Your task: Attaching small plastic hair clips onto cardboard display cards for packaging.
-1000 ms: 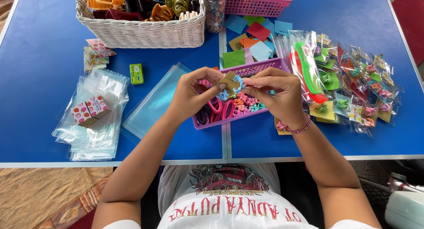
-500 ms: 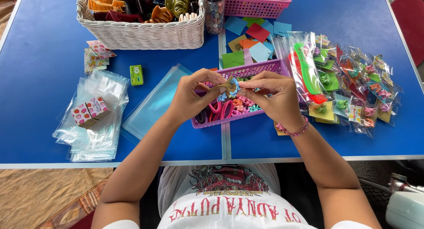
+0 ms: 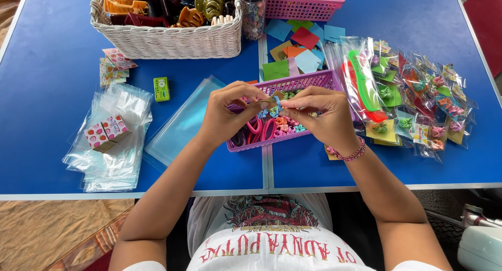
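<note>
- Nearest, the left hand (image 3: 226,114) and right hand (image 3: 320,114) meet over the blue table (image 3: 47,83), fingertips pinched together on a small brown card (image 3: 270,100) carrying tiny blue clips (image 3: 274,109); both hands are closed on it, apparently so one can steady the card while the other seats a clip.
- Directly beneath, a purple tray (image 3: 308,82) holds loose hair ties and small clips; the card hangs just above it, so anything dropped would likely fall back inside.
- Left of the tray, a clear sleeve (image 3: 180,125) lies flat and apart from the hands, within easy reach.
- Farther left, a heap of empty clear bags (image 3: 112,161) bears a small strawberry-patterned box (image 3: 106,131); a little green box (image 3: 161,88) lies beyond.
- Right of the tray, bagged sets (image 3: 418,101) of clips and combs fan out across the table, one green comb (image 3: 363,80) uppermost.
- Behind the tray, coloured paper squares (image 3: 298,51) lie scattered, seemingly as backing stock.
- Farthest, a white wicker basket (image 3: 167,38) of large claw clips, a jar (image 3: 253,12) of beads and a pink basket (image 3: 303,7) line the far edge.
</note>
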